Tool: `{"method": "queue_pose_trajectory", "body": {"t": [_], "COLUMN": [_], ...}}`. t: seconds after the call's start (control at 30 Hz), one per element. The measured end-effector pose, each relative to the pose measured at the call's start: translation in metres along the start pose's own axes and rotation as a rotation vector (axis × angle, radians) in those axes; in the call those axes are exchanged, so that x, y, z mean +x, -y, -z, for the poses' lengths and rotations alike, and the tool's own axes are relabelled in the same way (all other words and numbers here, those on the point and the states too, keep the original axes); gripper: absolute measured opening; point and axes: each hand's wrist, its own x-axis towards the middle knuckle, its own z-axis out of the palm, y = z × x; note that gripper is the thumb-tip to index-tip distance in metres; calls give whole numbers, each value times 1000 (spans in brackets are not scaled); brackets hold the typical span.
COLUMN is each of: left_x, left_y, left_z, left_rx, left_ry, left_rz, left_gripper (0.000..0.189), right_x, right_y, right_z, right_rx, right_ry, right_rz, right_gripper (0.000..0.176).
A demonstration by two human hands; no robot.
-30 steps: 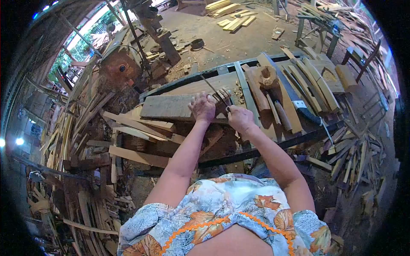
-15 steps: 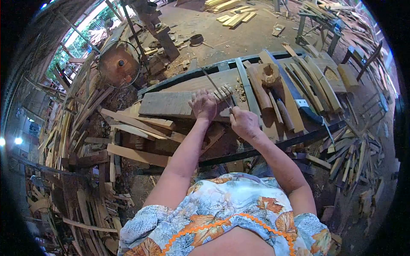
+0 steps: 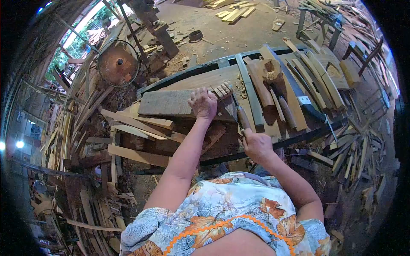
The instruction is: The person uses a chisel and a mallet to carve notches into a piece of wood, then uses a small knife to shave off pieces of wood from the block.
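while the small grooved wooden piece lies on the workbench, at the right end of a wide grey plank, it is pinned there by the left hand, whose fingers are curled down over its near edge. the right hand is closed in a fist at the bench's front edge, and the near end of a thin saw blade is gripped in it. the blade is laid at a slant from that fist up to the grooved piece, just right of the left hand. whether its teeth touch the wood cannot be told. a wooden-handled tool is seen lying on the bench just beside the blade, between the two hands. further right, a hollowed wooden block and a long-bladed knife are laid among slats. a rusty round disc is seen beyond the bench to the left, and offcuts are heaped below it.
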Motion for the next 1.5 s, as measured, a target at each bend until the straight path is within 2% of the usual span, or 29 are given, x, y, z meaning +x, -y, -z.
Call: {"method": "queue_pose_trajectory", "body": {"t": [0.1,0.23,0.33,0.5,0.57,0.63,0.73,0.8,0.9,0.97,1.13,1.23,1.4,1.5], "left_x": [0,0,2,2,2,2,4,3,5,7,6,5,6,7], "left_y": [-1,2,1,-2,0,0,-1,1,2,3,-2,0,2,2], "left_z": [-2,-3,0,3,-2,-1,1,-1,-3,-3,-1,-4,-5,-5], "left_rx": [-6,31,57,78,78,56,23,13,56,9,7,-5,-25,5], "left_ry": [-17,-17,27,61,11,47,62,46,-9,55,35,46,42,54], "left_rz": [-8,-33,-25,-19,-44,-27,-31,-43,-76,-67,-48,-43,-62,-53], "left_gripper": [24,25,24,25,25,25,25,25,24,24,24,24,24,25], "right_x": [-1,66,85,18,-17,-14,25,66,93,76,-10,-15,76,102], "right_y": [-2,-1,11,-4,-6,-9,-9,6,13,9,-10,-7,1,9], "right_z": [-1,-26,-26,-20,-5,-7,-15,-14,-25,-20,-4,10,-21,-26], "right_rx": [-19,12,-3,40,3,-43,-9,-70,-42,-12,-9,-44,16,-18], "right_ry": [30,-97,-134,-104,3,-1,-104,-12,-60,-48,47,43,-94,-121], "right_rz": [-14,97,33,44,-13,-18,76,11,35,11,-35,-71,40,29], "right_gripper": [14,17,14,15,15,15,16,16,15,16,14,13,16,16]}}
